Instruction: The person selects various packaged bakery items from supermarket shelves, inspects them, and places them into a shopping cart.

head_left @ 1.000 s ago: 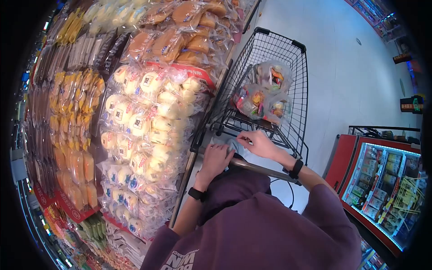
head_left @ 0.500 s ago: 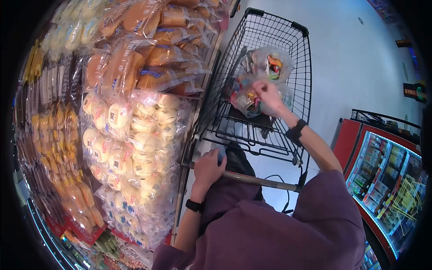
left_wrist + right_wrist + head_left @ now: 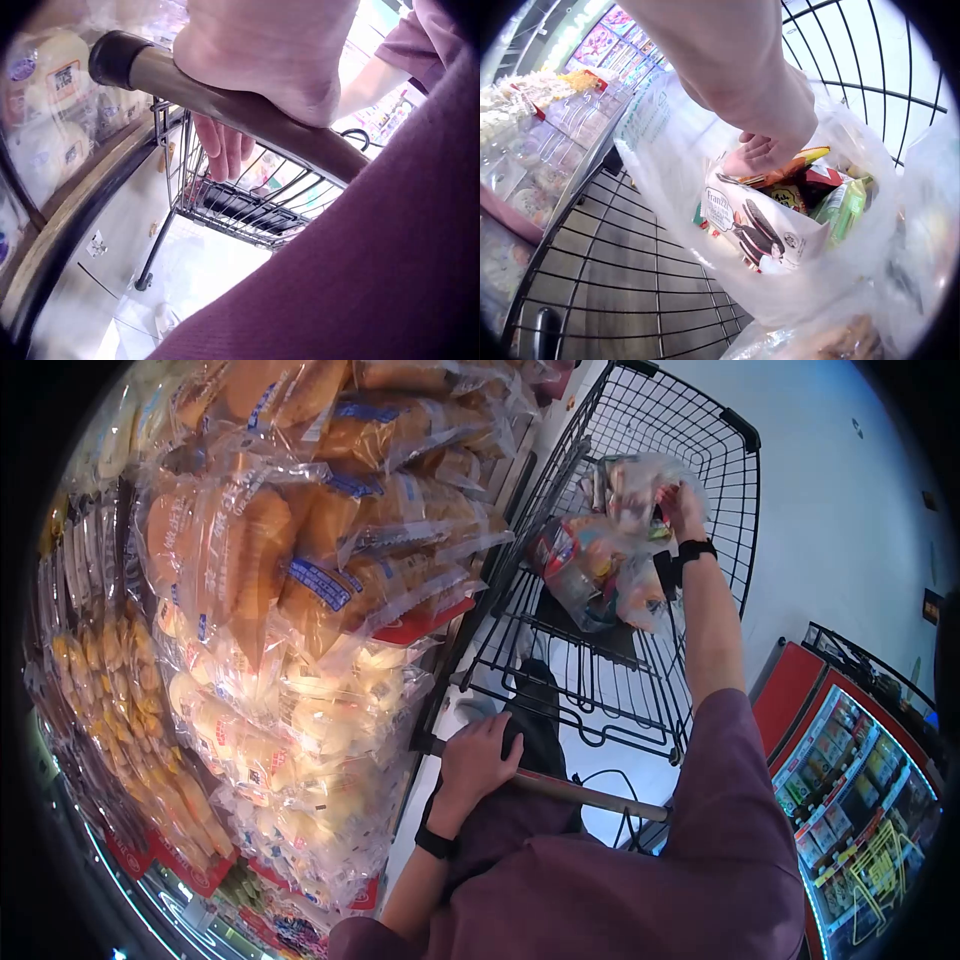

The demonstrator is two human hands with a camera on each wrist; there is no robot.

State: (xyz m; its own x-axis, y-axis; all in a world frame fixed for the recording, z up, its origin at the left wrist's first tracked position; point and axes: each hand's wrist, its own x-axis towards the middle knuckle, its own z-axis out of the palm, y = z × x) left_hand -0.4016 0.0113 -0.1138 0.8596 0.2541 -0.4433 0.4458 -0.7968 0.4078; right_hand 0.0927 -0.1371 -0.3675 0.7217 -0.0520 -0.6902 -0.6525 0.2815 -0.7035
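My left hand (image 3: 475, 760) rests over the cart handle (image 3: 590, 797). In the left wrist view the heel of that hand (image 3: 262, 60) lies on the handle (image 3: 300, 142), its fingers hanging loosely beyond the bar. Inside the cart, my right hand (image 3: 682, 510) is at the far plastic bag (image 3: 630, 480). The right wrist view shows this hand (image 3: 769, 112) within the bag's mouth (image 3: 656, 150), fingers relaxed and bent at the top edge of a pale cookie package (image 3: 761, 225). Beside it lie a green packet (image 3: 844, 210) and red and yellow ones. The fingertips are partly hidden.
The wire cart (image 3: 755, 540) holds more filled bags (image 3: 580, 565). Shelves of wrapped bread (image 3: 250, 540) and pale buns (image 3: 310, 710) run close along the cart's left side. At the right stands a red-framed display cooler (image 3: 795, 690).
My right hand has moved from near the handle, over the nearer bags, to the far bag. My left hand stays on the handle. The bread shelves appear closer.
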